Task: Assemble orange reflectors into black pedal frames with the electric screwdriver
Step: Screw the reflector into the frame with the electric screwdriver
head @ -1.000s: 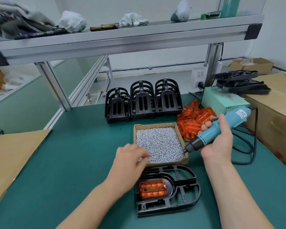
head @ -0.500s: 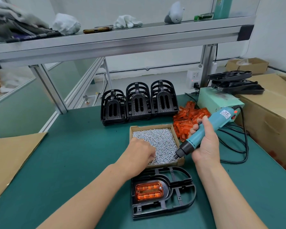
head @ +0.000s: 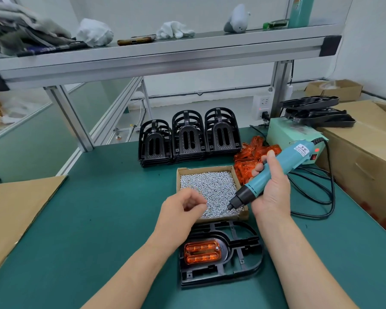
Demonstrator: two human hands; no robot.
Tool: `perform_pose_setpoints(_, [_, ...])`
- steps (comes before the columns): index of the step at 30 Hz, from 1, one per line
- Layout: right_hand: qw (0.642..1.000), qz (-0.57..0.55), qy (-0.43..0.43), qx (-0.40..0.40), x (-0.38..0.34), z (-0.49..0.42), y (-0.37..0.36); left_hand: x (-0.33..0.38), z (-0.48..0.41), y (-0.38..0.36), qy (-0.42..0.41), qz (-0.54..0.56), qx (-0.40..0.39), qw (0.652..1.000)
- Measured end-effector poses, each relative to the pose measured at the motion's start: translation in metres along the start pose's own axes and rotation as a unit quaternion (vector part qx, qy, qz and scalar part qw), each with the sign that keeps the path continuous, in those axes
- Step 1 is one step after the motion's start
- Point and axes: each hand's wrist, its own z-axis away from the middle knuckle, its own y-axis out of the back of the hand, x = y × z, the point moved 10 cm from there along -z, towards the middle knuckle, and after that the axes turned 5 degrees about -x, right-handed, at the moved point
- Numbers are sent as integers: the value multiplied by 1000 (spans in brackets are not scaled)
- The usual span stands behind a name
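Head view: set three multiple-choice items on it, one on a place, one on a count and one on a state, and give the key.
1. The screw box lies:
A. between the frame stacks and the near frame
B. on the shelf
C. on the cardboard at left

2. Frame stacks in the row behind the box:
A. two
B. three
C. five

3. The right hand:
A. lies flat on the mat
B. grips the screwdriver
C. holds a reflector

Key:
1 A: the stacks stand behind the box and the near frame lies in front of it.
2 B: three stacks stand side by side.
3 B: its fingers curl round the teal body.
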Motion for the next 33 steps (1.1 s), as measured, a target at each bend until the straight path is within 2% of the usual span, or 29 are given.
perform_pose_setpoints(3, [1000,-9,13,14,-4,6,-4,-6,19,-8,28,141,-21,989])
perform_pose_setpoints(6, [999,-25,3,24,-2,14,-10,-16,32,-10,52,239,-1,970])
perform_pose_setpoints(12, [999,-24,17,15,0,30,-24,-28,46,-16,79,358,28,930])
perform_pose_setpoints(21, [999,-2,40,5,-6,43,-36,-28,49,-12,71,377,42,922])
perform_pose_setpoints(28, [997,16,69,19,-14,52,-39,-13,61,1,-10,241,126,962])
perform_pose_setpoints(30, [998,14,60,34,-12,53,-38,-11,65,3,-24,228,147,962])
perform_pose_setpoints(33, [997,8,32,63,-4,54,-32,-13,68,3,-18,272,165,948])
